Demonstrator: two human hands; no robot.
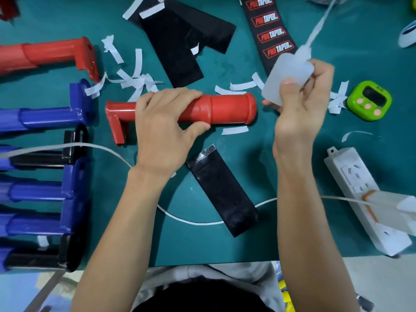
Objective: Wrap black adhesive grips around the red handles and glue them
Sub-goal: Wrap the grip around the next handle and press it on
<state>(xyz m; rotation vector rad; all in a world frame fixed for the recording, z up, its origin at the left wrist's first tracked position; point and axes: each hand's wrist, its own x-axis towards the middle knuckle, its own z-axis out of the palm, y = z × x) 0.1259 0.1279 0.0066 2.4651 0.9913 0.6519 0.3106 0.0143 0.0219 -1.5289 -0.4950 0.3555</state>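
Left hand (pixel 166 124) grips one red handle (pixel 229 109); right hand (pixel 301 111), one glue bottle (pixel 286 73).

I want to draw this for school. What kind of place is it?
Probably a small assembly workbench. Many blue handles lie side by side, black grip sheets and peeled paper strips litter the green mat, and a glue bottle is held beside a red handle.

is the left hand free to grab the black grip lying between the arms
Probably not yet: the left hand grips the red handle. The black grip lies uncovered beside its wrist, so once it lets go the way looks free.
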